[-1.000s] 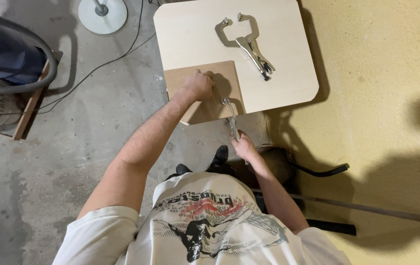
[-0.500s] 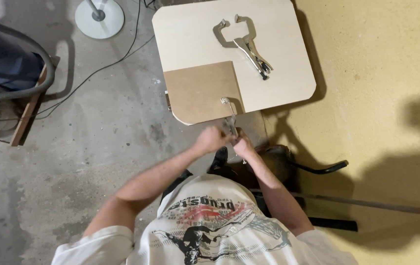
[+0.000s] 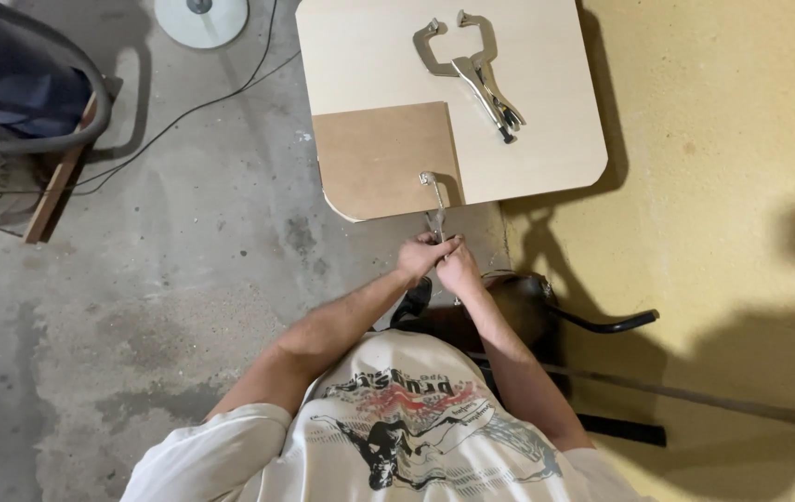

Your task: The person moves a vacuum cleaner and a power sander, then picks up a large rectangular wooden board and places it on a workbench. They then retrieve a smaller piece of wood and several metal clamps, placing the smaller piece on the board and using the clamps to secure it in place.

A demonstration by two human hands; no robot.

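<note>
A light wooden tabletop (image 3: 546,84) carries a smaller brown board (image 3: 381,153) at its near left corner. A metal locking clamp (image 3: 433,192) bites the brown board's near edge, its handles hanging off the table toward me. My left hand (image 3: 420,257) and my right hand (image 3: 459,265) are pressed together around those handles just below the table edge. A second locking clamp (image 3: 472,70) lies loose on the tabletop farther away.
Concrete floor spreads to the left, with a white round base (image 3: 200,17), a black cable (image 3: 183,112) and a dark bag on a wooden frame (image 3: 16,93). A yellow wall (image 3: 741,186) is on the right. Dark bars (image 3: 602,325) lie below my hands.
My left hand left the brown board and came down to the clamp handles, joining my right hand. The board stays in place under the clamp jaw.
</note>
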